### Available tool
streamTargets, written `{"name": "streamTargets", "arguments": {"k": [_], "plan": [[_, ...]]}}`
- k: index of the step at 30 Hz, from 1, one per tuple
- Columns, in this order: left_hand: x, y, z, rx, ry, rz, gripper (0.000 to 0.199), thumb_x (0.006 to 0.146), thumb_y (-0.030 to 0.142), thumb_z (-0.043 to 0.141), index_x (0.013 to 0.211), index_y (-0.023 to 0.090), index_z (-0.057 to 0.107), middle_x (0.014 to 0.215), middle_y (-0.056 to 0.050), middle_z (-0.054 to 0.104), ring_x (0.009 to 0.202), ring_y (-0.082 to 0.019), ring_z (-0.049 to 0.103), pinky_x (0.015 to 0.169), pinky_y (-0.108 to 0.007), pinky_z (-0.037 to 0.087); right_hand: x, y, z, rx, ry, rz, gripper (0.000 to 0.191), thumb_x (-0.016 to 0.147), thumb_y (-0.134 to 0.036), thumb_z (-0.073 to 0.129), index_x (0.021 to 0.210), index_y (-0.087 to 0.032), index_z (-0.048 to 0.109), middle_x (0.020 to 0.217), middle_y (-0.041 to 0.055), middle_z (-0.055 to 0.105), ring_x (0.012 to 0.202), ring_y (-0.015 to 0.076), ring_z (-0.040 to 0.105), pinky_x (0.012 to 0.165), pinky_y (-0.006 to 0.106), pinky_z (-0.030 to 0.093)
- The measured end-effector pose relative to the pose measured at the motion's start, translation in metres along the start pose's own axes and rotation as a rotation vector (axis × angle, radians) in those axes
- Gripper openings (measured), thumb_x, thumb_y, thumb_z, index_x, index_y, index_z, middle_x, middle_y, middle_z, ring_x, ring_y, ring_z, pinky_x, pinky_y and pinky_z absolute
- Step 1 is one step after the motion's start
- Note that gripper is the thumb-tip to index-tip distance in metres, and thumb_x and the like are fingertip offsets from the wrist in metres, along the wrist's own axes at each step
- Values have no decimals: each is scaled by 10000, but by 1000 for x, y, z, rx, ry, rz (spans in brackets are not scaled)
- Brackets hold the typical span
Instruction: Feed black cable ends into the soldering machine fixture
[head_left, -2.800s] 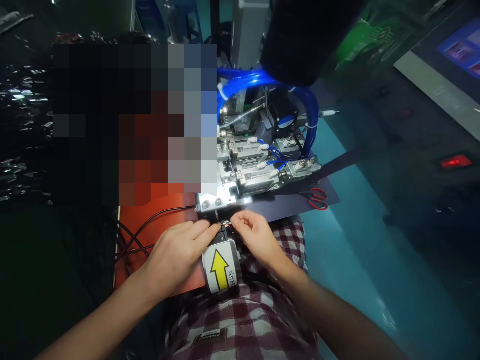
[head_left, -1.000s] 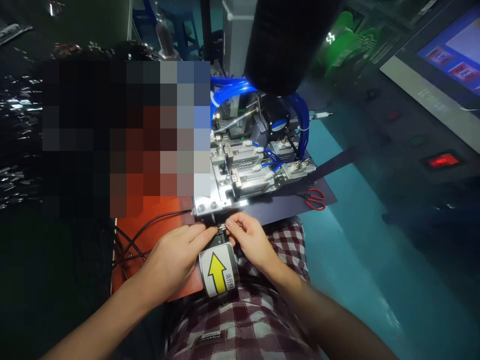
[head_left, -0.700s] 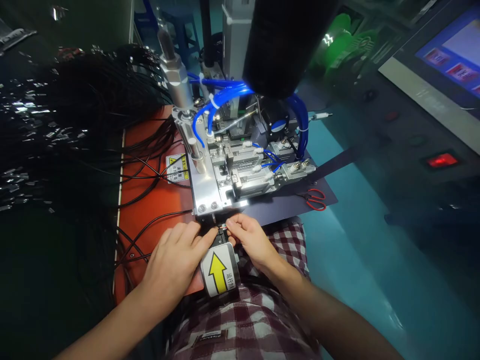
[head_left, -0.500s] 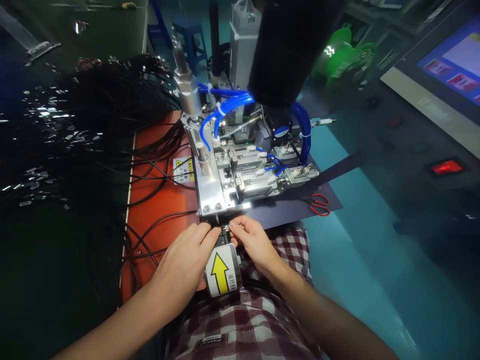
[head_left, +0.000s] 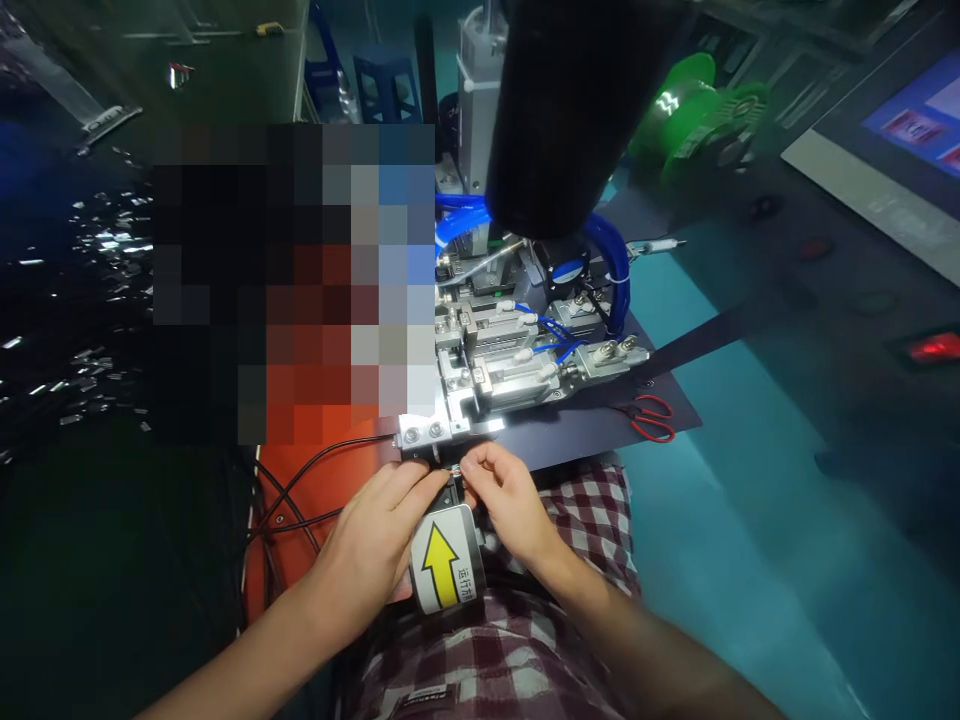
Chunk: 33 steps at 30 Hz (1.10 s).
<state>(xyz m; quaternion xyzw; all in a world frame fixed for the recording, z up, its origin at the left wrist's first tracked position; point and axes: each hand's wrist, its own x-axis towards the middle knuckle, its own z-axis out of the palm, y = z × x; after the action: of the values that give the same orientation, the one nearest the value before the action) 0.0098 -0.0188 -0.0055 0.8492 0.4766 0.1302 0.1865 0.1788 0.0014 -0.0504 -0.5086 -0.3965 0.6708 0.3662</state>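
Note:
My left hand (head_left: 386, 520) is closed at the front of the machine (head_left: 517, 375), thumb and fingertips pinched over a narrow black guide (head_left: 449, 494). A black cable (head_left: 326, 518) runs in from the left and disappears under this hand. Opposite it, my right hand (head_left: 514, 495) pinches at the same spot, fingertips nearly meeting the left ones. Between them shows a tiny pale, shiny bit, which looks like the cable's thin wire ends (head_left: 455, 470); fingers hide most of it. Just below is a cover with a yellow arrow (head_left: 442, 565).
Red-handled scissors (head_left: 654, 418) lie right on the dark machine plate (head_left: 585, 435). An orange surface (head_left: 300, 480) with loose cables is at left. Blue air hoses (head_left: 616, 270) and a black cylinder (head_left: 562, 120) rise behind. A green spool (head_left: 686, 105) and a screen (head_left: 911, 125) stand right. Pixelation covers the upper left.
The view has shifted slightly, so the machine and hands sit a little lower and further right. Both hands keep their pinch at the same place; the wire ends show less between the fingers.

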Motion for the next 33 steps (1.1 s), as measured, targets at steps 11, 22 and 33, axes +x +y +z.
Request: {"name": "streamTargets", "arguments": {"k": [11,22,33], "plan": [[-2,4,11,96,66,27,356,856,39,385,1191,99,487,971,-125,571,813,-223,514,690,-352,493,4,-2,1,174,-62,116,293,778,-431,606,683,-183,481,522,-56,476,474,94,399,501,234,318],[-5,-2,11,60,125,52,344,875,76,405,1202,110,506,1027,-123,568,867,-215,521,731,-329,497,5,4,-3,-7,-17,13,341,834,-497,515,710,-179,507,595,-27,508,526,117,482,548,257,377],[2,8,11,98,82,-34,345,865,64,358,1142,121,556,940,-111,575,797,-211,537,678,-341,521,5,5,4,98,-37,-4,312,804,-482,553,703,-198,473,522,-60,455,486,109,402,528,256,332]]}}
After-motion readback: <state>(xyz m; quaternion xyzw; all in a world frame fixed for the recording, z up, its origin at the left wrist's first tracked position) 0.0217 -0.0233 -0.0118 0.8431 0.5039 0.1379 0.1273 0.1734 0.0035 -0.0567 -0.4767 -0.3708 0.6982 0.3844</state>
